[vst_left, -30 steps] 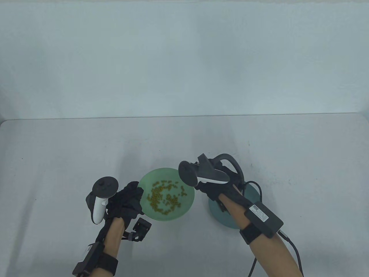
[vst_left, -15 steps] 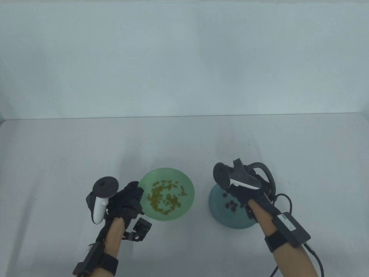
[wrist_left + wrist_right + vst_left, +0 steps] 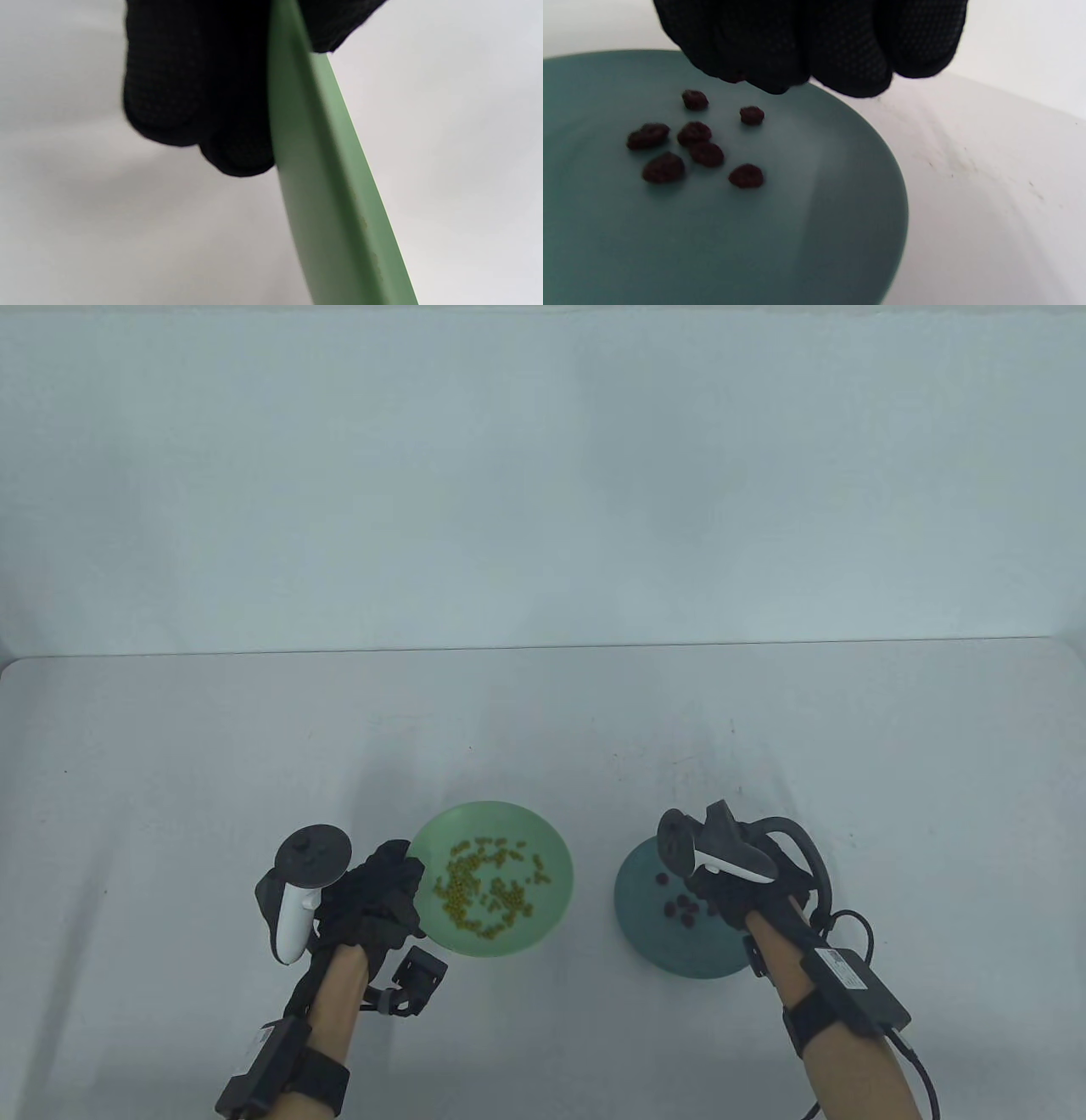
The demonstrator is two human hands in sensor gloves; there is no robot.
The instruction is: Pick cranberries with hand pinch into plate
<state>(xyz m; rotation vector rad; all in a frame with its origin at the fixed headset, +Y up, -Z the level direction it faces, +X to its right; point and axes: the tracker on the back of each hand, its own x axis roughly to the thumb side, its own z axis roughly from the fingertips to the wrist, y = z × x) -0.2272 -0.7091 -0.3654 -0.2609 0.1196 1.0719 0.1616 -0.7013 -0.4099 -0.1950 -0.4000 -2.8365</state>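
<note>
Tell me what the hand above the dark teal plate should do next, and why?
Probably part its fingers slightly. The right hand hovers bunched over the dark teal plate, where seven dark red cranberries already lie; a reddish speck shows at the fingertips, so a berry may be waiting to drop.

teal plate [image 3: 840,237]: smooth, matt | cranberries [image 3: 706,153]: wrinkled, dull | green plate [image 3: 335,203]: smooth, matt | table [image 3: 170,746]: matt

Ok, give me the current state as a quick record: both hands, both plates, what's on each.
left hand: grips the green plate's left rim
green plate: holds small yellow-green pieces
right hand: over the teal plate, fingers bunched; a pinched berry can't be confirmed
teal plate: seven cranberries lying loose
table: grey, both plates on it
</note>
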